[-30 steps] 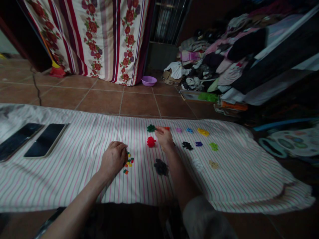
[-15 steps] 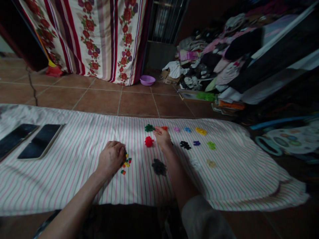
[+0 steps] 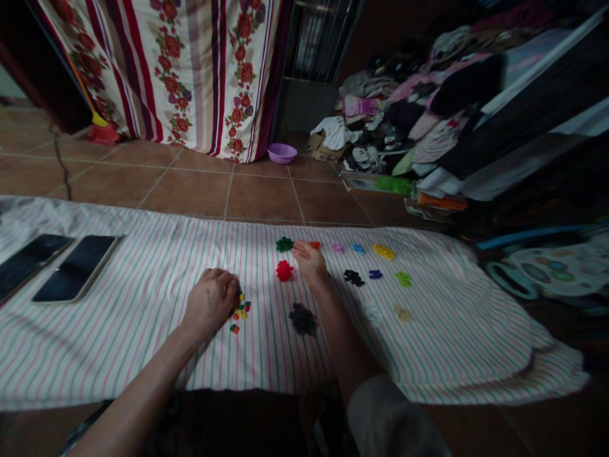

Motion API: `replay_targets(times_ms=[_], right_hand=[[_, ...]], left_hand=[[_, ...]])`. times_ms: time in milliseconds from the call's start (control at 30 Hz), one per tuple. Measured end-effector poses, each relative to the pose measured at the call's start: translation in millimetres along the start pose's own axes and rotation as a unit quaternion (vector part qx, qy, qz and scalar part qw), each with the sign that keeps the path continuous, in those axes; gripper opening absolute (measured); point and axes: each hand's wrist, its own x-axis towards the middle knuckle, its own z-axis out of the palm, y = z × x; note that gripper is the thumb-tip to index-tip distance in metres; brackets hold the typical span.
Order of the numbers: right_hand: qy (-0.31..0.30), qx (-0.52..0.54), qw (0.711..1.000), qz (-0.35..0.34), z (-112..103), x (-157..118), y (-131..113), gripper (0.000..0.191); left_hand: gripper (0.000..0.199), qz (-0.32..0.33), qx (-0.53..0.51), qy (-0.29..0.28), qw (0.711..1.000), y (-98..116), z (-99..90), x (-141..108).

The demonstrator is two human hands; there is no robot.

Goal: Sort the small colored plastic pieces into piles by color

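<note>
Small coloured pieces lie in piles on a striped cloth (image 3: 157,273). My left hand (image 3: 212,297) rests with curled fingers beside a mixed pile of yellow, red, green and orange pieces (image 3: 242,310); what its fingers hold, if anything, is hidden. My right hand (image 3: 309,261) has its fingertips together at the right edge of the dark green pile (image 3: 284,245), and I cannot make out anything between them. An orange pile (image 3: 314,245) is partly covered by that hand. Just below the green pile sits the red pile (image 3: 284,271).
Nearer me lies a dark grey pile (image 3: 303,319). To the right are pink (image 3: 337,248), blue (image 3: 358,248), yellow (image 3: 383,251), black (image 3: 354,277), purple (image 3: 375,274), lime (image 3: 403,278) and beige (image 3: 403,313) piles. Two phones, one here (image 3: 76,269), lie at left.
</note>
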Motion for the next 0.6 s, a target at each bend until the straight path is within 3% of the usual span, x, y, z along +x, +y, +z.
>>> replay_targets(times_ms=[333, 600], right_hand=[[0.007, -0.071, 0.997, -0.023, -6.3, 2.4, 7.4, 0.045], [-0.004, -0.139, 0.989, -0.058, -9.3, -1.4, -8.0, 0.044]], left_hand=[[0.037, 0.005, -0.003, 0.008, 1.0, -2.5, 1.6, -2.2], [0.038, 0.013, 0.0, -0.004, 1.0, -3.8, 1.4, -2.8]])
